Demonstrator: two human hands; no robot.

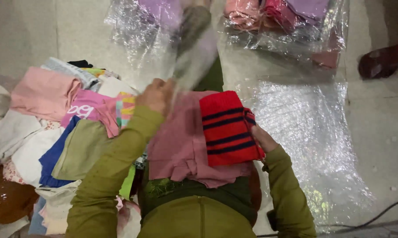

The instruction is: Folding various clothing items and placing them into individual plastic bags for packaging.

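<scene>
My left hand [155, 95] is closed on a grey garment [196, 59] that is blurred with motion and stretches up and away from me. My right hand [263, 138] holds the edge of a folded red piece with dark stripes [227, 128]. That red piece lies on a dusty pink garment [179, 145] spread over my lap. Both my sleeves are olive green.
A heap of mixed clothes [53, 119] in pink, white, blue and olive lies at my left. A clear plastic sheet [309, 132] covers the floor at right. Folded pink and purple garments in plastic [287, 17] sit at the top. Another person's sandalled foot [379, 61] is at the far right.
</scene>
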